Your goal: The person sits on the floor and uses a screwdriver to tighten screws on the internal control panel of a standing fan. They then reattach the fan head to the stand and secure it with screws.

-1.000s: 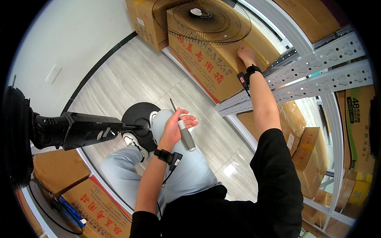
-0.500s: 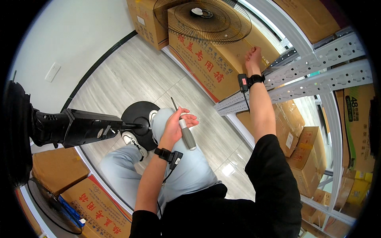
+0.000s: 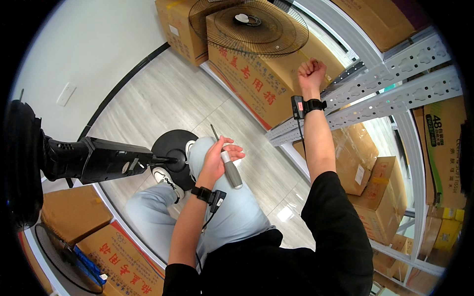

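My left hand [image 3: 214, 161] is closed around a screwdriver [image 3: 231, 170] with a grey handle, held over my knee, its thin shaft pointing up and away. My right hand [image 3: 310, 73] is raised in a fist beside the edge of a large cardboard box [image 3: 256, 81]. I cannot tell whether anything small is inside the fist. A round black wire fan grille [image 3: 249, 22] lies on top of that box. A black fan body [image 3: 98, 160] lies sideways at the left, and its pole runs to a round black base [image 3: 168, 148] by my foot.
A grey metal shelf rack [image 3: 395, 96] with perforated beams stands at the right, with brown cartons [image 3: 368, 175] stacked under it. More cartons [image 3: 74, 214] and another grille [image 3: 59, 251] sit at the lower left. The floor is grey wood planks [image 3: 163, 96].
My right hand has come up off the top of the cardboard box and closed into a fist. My left hand with the screwdriver has stayed over my knee.
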### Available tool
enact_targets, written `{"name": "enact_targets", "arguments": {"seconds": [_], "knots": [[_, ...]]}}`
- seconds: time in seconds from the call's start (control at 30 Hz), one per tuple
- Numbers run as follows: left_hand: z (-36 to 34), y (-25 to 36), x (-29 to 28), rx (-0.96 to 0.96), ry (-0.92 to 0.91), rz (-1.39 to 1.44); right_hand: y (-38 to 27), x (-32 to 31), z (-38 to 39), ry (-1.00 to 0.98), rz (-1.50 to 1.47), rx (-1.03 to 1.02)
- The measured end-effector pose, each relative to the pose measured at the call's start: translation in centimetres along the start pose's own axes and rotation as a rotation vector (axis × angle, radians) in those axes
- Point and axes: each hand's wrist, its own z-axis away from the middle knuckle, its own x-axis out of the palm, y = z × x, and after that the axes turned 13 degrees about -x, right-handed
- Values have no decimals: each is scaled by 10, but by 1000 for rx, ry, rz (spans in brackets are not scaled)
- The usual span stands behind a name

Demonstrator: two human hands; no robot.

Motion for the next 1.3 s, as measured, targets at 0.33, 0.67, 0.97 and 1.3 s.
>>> {"name": "enact_targets", "arguments": {"seconds": [0.33, 0.67, 0.97, 1.3], "knots": [[-3, -1, 4, -6, -18, 8, 6, -52, -40, -94, 1490, -226], [-4, -2, 1, 37, -24, 100, 26, -40, -17, -902, 2515, -209], [11, 14, 7, 199, -88, 461, 33, 27, 39, -576, 1259, 137], [89, 48, 38, 404, 60, 185, 78, 149, 321, -244, -169, 696]]}}
